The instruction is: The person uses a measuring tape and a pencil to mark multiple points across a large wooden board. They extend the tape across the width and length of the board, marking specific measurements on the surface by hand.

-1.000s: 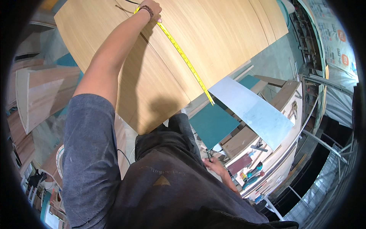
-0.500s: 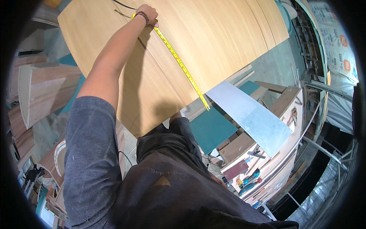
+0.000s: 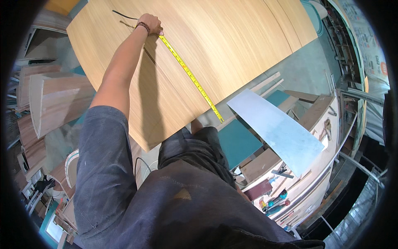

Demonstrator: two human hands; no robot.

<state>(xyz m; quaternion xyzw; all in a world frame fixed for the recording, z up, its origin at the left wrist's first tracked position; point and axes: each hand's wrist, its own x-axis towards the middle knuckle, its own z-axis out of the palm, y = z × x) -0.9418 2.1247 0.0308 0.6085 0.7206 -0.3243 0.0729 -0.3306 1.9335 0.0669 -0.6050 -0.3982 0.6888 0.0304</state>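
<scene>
Loads of open board here
Only the yellow tape measure [image 3: 188, 74] crosses the wooden panel [image 3: 232, 45]; grey metal sheet [image 3: 275, 128] crowds its near corner.

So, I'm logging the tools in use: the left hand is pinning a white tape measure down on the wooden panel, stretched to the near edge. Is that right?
Not quite: the tape measure is yellow, not white. The head view shows the left hand pinning it down on the wooden panel, stretched to the near edge.
</scene>
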